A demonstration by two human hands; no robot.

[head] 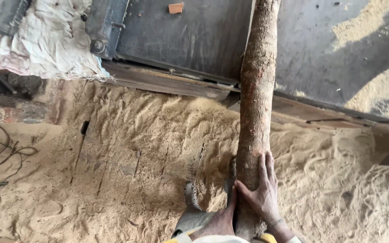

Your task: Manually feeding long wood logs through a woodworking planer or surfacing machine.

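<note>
My right hand [263, 191] lies flat on the log [255, 108], fingers spread, pressing its near end. My left hand [219, 220] touches the log's left side down low; I cannot tell if that grip is closed. The log runs from my hands up across the metal table [190, 36]. Sawdust [127, 153] covers the floor left and right of the log. A white sack [50, 40] lies far left of the log.

log [256, 90]: reddish-brown, speckled bark | sawdust [136, 148]: pale tan | machine table [190, 36]: dark grey | my cuffs [269, 237]: yellow | cloth [50, 40]: dirty white
</note>
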